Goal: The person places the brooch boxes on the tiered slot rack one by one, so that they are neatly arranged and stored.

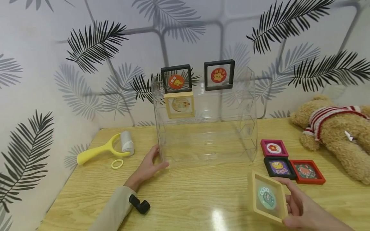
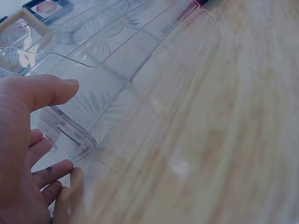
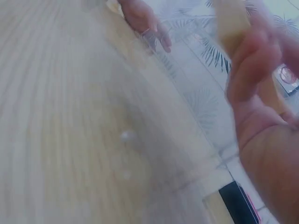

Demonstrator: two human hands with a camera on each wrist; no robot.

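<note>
My right hand (image 1: pixel 303 205) grips a pale yellow square display frame (image 1: pixel 268 197) by its right side, above the table; a round green sticker shows through its clear window. In the right wrist view the frame (image 3: pixel 232 28) is partly hidden by the fingers. My left hand (image 1: pixel 148 166) is at the lower left front corner of a clear acrylic rack (image 1: pixel 208 160), thumb extended along the front and fingers beside the side panel. The rack holds two black frames (image 1: pixel 219 75) on its top level and a yellow frame (image 1: pixel 180 105) on the level below, at the left.
Pink (image 1: pixel 274 148), black (image 1: pixel 279 167) and red (image 1: pixel 307 171) frames lie on the table (image 1: pixel 188 195) right of the rack. A teddy bear (image 1: pixel 338 131) lies behind them. At left are a yellow-handled roller (image 1: pixel 105 149) and a yellow ring (image 1: pixel 117 164). A patterned wall stands behind.
</note>
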